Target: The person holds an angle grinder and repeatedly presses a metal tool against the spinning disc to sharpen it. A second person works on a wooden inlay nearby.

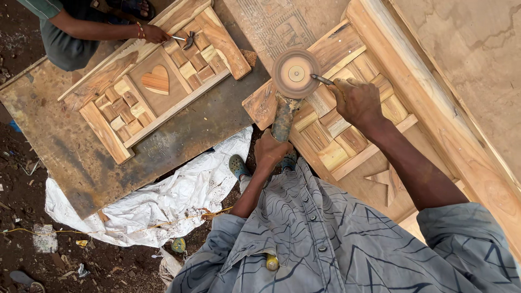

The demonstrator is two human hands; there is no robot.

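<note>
1. Foreground: person in a grey patterned shirt [347,239] looks down on the work, both arms out over a carved wood panel [347,130] lying flat w/ raised blocks facing up.
2. Left hand [269,152] is closed round the body of a grinder [285,116], held upright so the disc [296,72] faces the camera, clear of the wood.
3. Right hand [358,100] is curled tight on a thin metal tool [322,80], tip at the disc's rim near the hub; judging by the grip, it's working on the disc mount, not the wood.
4. Under the left arm: a foot in a teal clog [237,166], planted beside a crumpled white sheet [163,201] that spreads over the dirt.
5. Mid-frame: dark board [81,163] serves as a bench; on it a 2nd panel [157,81] w/ a heart inlay [157,80], also face-up for access.
6. Far, top left: another person's hand [154,34] w/ a bracelet holds a hammer [184,39] at that panel's upper edge.
7. Right side: long timber frame [445,108] runs diagonally along a cracked wall [472,38].
</note>
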